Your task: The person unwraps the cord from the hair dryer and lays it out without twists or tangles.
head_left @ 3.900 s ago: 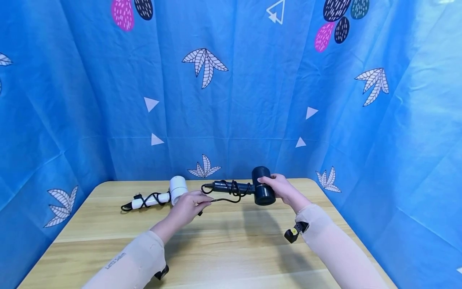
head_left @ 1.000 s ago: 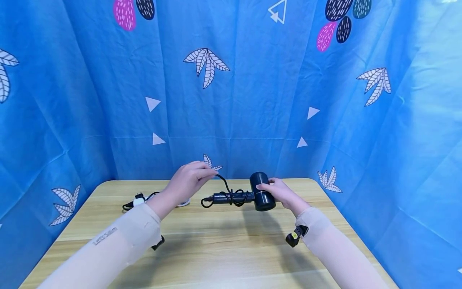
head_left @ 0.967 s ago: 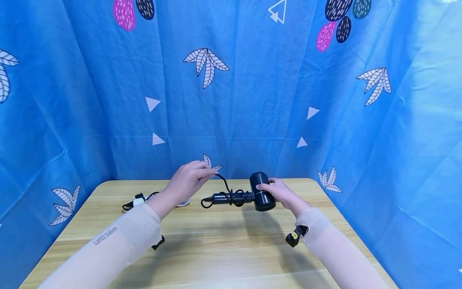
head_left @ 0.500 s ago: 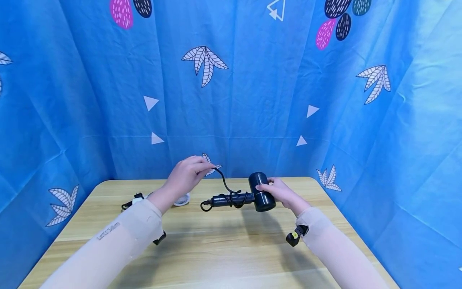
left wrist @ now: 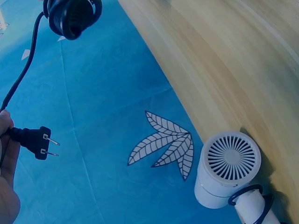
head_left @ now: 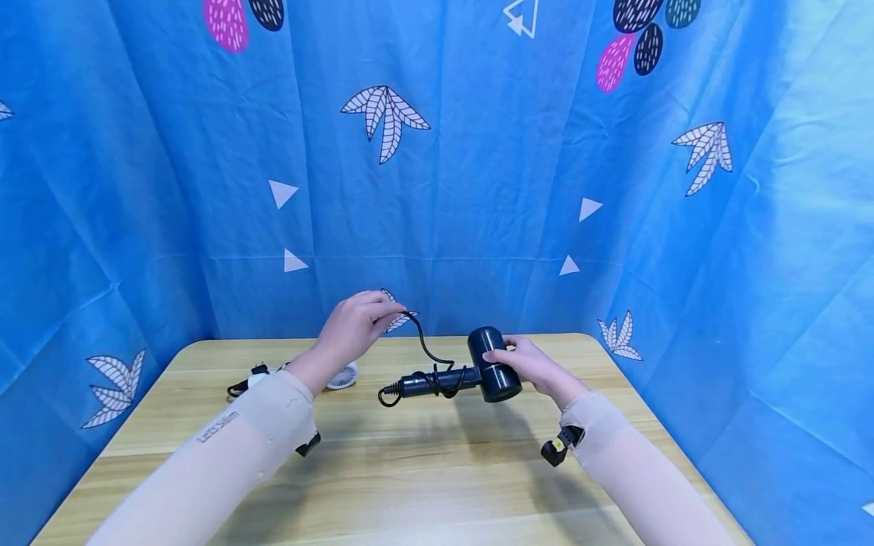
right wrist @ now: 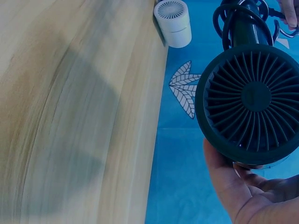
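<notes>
A black hair dryer (head_left: 497, 365) is held above the table by my right hand (head_left: 536, 365), which grips its barrel from the right. Its handle points left, with the black cord (head_left: 425, 341) looped around it. Up and left of the handle, my left hand (head_left: 358, 326) pinches the cord near its end. In the left wrist view, the two-pin plug (left wrist: 33, 141) sticks out from those fingers. The right wrist view shows the dryer's slatted round end (right wrist: 256, 97), with my thumb and fingers below it.
A white hair dryer (left wrist: 215, 182) with a black cord around its handle lies at the table's back left, partly hidden by my left forearm in the head view. The wooden table (head_left: 410, 470) ends at a blue patterned curtain (head_left: 437, 189).
My left hand has risen from beside the white hair dryer, drawing the cord upward, and a turn has come off the handle. My right hand stays nearly still; the handle dips slightly.
</notes>
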Tool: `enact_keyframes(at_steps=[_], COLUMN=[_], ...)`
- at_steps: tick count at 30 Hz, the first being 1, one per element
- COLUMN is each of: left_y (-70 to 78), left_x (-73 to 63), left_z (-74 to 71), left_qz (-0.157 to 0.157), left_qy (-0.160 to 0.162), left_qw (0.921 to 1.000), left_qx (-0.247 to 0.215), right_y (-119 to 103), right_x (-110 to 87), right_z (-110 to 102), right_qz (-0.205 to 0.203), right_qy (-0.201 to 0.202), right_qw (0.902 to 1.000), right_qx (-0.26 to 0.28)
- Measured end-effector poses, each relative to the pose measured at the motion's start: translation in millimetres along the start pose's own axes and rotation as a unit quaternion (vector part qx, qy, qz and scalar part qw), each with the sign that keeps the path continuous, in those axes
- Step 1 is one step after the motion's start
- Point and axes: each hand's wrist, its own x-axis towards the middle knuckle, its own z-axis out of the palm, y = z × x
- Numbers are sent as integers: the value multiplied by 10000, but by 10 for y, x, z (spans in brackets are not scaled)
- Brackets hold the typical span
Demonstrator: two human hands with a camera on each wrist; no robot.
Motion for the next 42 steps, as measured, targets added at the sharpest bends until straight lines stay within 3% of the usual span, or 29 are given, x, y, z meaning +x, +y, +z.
enact_keyframes(at_steps=[13,24,42], left_y=[-141,-279,-429], left_x=[-76,-229,-575], left_z=[137,263,515], left_qz=[-507,-1004,-1009], left_qy=[-241,-545,-604], left_qw=[9983,9932,9929], left_qx=[121,239,197], right_y=[13,54,36], right_x=[8,23,4], right_z=[-19,-37,-56], right_qz=[-40,7,48], right_qy=[-107,-57,-57], right_qw=[9999,9999,9999], right_qx=[-8,129,73])
